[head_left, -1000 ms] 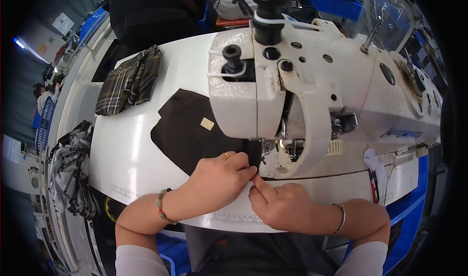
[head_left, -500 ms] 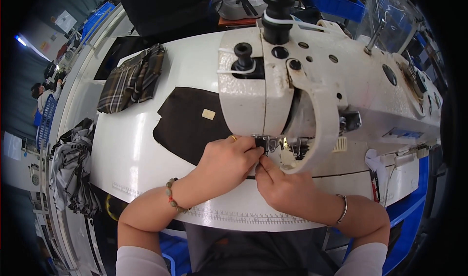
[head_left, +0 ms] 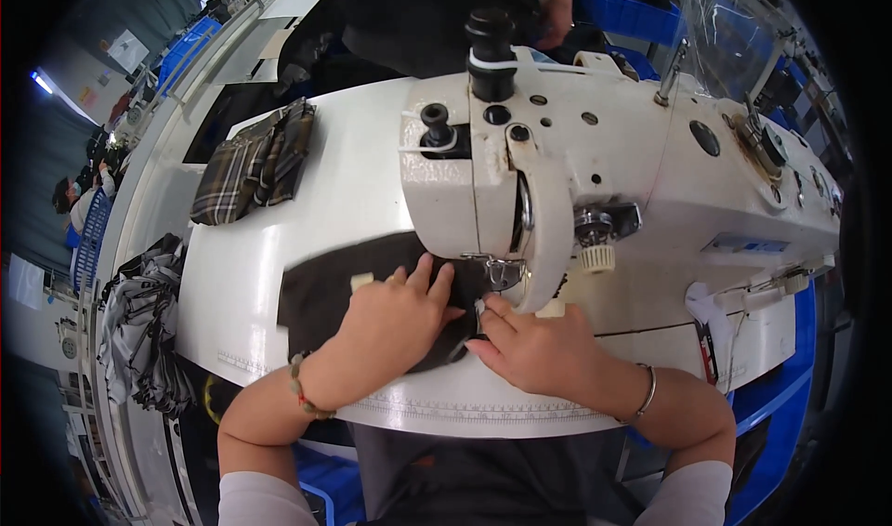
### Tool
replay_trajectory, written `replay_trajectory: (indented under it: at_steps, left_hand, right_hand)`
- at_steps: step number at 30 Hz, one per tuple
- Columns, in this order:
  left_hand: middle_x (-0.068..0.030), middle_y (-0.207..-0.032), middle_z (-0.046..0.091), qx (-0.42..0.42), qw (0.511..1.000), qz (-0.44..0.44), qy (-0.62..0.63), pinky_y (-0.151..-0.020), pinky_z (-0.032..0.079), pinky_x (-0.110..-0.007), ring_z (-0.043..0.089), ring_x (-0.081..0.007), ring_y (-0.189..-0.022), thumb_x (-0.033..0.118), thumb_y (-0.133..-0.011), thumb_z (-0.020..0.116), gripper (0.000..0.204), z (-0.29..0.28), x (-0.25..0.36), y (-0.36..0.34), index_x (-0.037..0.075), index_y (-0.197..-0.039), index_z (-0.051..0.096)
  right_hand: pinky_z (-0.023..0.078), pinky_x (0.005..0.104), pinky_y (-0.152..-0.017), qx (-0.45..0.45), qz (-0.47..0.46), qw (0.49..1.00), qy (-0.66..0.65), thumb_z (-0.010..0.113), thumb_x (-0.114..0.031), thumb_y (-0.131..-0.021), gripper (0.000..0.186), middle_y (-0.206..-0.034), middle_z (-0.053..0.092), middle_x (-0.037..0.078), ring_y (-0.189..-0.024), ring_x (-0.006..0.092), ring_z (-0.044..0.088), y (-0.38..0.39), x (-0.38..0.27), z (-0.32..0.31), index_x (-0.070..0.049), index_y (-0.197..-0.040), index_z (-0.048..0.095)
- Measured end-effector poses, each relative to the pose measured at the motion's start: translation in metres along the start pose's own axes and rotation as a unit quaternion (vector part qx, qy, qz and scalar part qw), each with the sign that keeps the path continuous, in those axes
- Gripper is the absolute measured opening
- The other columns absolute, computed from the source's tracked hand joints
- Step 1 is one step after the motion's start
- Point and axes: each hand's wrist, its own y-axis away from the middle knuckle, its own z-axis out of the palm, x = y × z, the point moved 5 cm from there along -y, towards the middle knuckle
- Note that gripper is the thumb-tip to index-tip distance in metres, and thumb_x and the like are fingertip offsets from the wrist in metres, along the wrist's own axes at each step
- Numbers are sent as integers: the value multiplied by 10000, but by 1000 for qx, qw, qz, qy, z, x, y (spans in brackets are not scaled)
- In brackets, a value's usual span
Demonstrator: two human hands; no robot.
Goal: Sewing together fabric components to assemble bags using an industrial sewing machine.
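Observation:
A dark brown fabric piece (head_left: 321, 294) with a small pale label lies flat on the white sewing table (head_left: 362, 191). My left hand (head_left: 395, 317) presses flat on it, fingers spread, just left of the needle area. My right hand (head_left: 530, 349) rests on the fabric's right edge, its fingertips pinching the cloth under the presser foot (head_left: 502, 270). The white sewing machine (head_left: 604, 164) stands over both hands, and its head hides the needle. A beaded bracelet is on my left wrist, a metal bangle on my right.
A folded stack of plaid fabric (head_left: 255, 159) lies at the table's back left. Grey plaid cloth (head_left: 144, 326) hangs off the left edge. Another person in dark clothes (head_left: 418, 15) stands behind the machine. Blue bins (head_left: 632, 15) sit at the back.
The view has shifted. My left hand went from fingers curled at the needle to lying flat on the fabric, and the fabric sits further under the machine head.

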Motion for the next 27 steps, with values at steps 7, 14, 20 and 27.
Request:
replay_trajectory:
  at_steps: [7,14,20,27]
  left_hand:
    - [-40,-792,634,14,997,16,79,-742,538,-379,664,-260,-856,392,-699,862,448,-26,-2,-10,70,-948,674]
    - [-84,-869,712,-128,938,-48,317,-724,530,-387,686,-291,-843,339,-701,877,400,12,-31,-11,67,-932,696]
    - [-72,-872,703,-62,930,-3,361,-710,524,-380,675,-309,-825,287,-731,851,263,10,-30,-8,90,-872,747]
    - [-67,-845,674,-101,890,20,445,-703,506,-371,659,-296,-792,256,-756,838,184,20,-31,-9,113,-856,779]
  right_hand:
    - [487,327,-498,-68,65,995,-34,723,-464,-868,354,-1073,756,-27,-670,146,695,0,6,-5,-132,-990,733]
    - [512,325,-583,-86,88,988,-92,738,-291,-870,180,-1071,740,-50,-724,153,693,5,12,3,-156,-988,729]
    - [495,364,-500,-38,74,983,-163,745,-260,-854,237,-899,665,44,-588,249,637,-1,11,1,-86,-946,612]
    - [500,326,-593,-38,130,954,-267,811,-157,-800,222,-822,653,46,-678,213,649,-2,15,3,-80,-956,673]
